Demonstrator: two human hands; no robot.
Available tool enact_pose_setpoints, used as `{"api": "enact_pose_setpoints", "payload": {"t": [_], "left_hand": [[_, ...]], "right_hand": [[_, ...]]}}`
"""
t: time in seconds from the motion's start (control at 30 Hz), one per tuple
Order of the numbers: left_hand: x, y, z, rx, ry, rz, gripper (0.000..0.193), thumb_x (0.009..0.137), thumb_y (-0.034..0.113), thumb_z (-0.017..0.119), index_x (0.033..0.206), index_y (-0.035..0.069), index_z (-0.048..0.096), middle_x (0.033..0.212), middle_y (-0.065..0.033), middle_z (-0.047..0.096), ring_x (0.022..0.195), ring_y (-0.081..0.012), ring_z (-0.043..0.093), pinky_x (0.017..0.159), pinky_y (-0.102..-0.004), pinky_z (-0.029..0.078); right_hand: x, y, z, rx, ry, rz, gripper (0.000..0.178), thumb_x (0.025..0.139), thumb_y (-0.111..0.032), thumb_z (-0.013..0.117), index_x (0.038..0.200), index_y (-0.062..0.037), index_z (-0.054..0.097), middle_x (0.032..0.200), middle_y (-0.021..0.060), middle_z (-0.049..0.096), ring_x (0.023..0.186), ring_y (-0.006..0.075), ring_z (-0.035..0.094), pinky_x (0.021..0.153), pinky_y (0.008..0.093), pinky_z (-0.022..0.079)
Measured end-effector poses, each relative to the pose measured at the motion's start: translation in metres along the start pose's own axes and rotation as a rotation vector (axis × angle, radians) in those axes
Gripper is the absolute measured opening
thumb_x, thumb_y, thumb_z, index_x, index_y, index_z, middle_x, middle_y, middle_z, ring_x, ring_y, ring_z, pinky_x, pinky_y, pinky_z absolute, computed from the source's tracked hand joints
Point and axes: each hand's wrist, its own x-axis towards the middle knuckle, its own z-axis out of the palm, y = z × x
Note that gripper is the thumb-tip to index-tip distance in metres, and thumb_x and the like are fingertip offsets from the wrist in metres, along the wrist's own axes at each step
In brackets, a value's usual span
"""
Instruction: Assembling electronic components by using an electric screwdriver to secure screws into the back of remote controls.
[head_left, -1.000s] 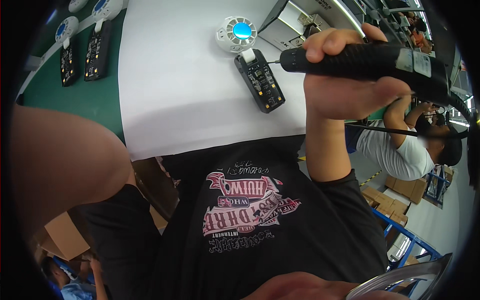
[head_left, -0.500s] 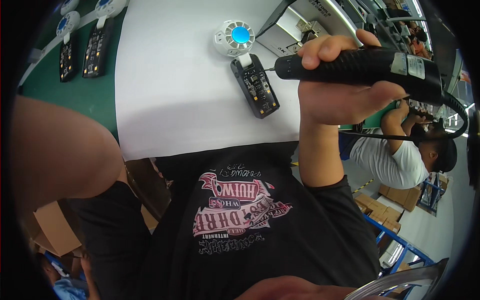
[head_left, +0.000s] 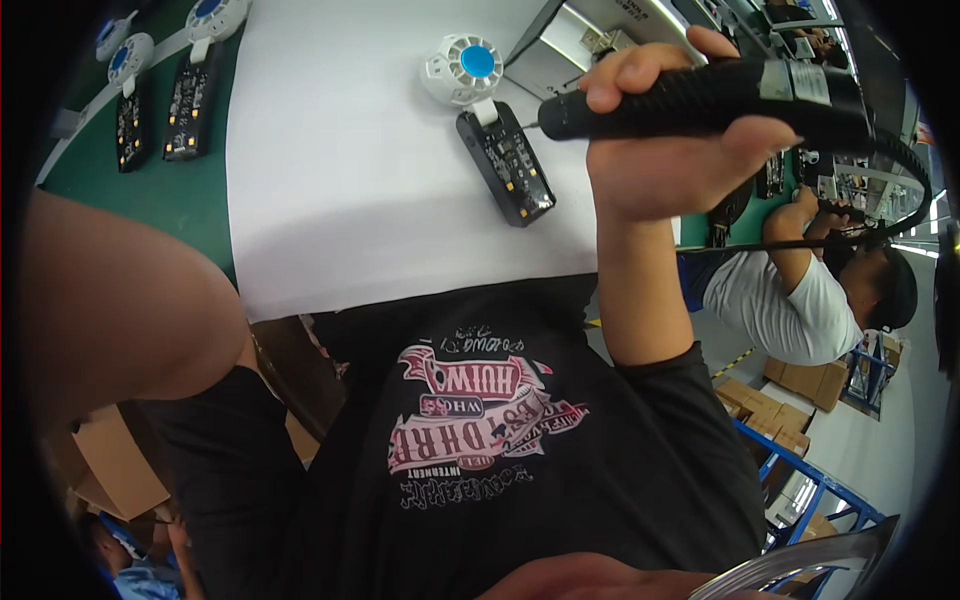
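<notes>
My right hand is wrapped round a black electric screwdriver with a cable at its rear end, held nearly level. Its thin bit points left, beside the upper right edge of a black housing with an exposed circuit board; whether the bit touches it I cannot tell. A strap joins this housing to a round white part with a blue centre. Both lie on a white sheet. On the left, my bare left arm shows at the bend, while its hand is out of sight.
Several similar units, such as this black board housing, lie on the green mat at the far left. A silver metal box stands behind the screwdriver. At the right, a co-worker in a white shirt sits near stacked cartons.
My right hand and the screwdriver have moved up slightly and a little left. The black housing and round part have shifted slightly in the picture; my left arm has barely moved.
</notes>
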Motion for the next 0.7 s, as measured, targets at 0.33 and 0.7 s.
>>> {"api": "enact_pose_setpoints", "payload": {"t": [0.33,0.7], "left_hand": [[0.005,0.012,0.009,0.065,-0.052,-0.104,0.046,0.097,0.04,0.061,0.116,-0.002,0.066,0.113,-0.015,0.066,0.1,-0.023,0.06,0.087,-0.0372,0.048],[0.012,0.024,0.006,0.168,-0.129,-0.227,0.048,0.096,0.041,0.061,0.116,-0.003,0.066,0.115,-0.0165,0.066,0.103,-0.0241,0.06,0.089,-0.0386,0.048]], "right_hand": [[0.003,-0.006,0.038,-0.243,0.342,0.085,0.073,0.1,-0.071,0.037,0.121,-0.0019,0.051,0.069,0.0121,0.06,0.052,0.0214,0.055,0.052,0.0308,0.048],[0.013,0.026,0.023,0.878,0.06,-0.164,0.072,0.099,-0.071,0.039,0.123,-0.0033,0.05,0.07,0.0124,0.06,0.054,0.0224,0.056,0.053,0.0325,0.049]]}}
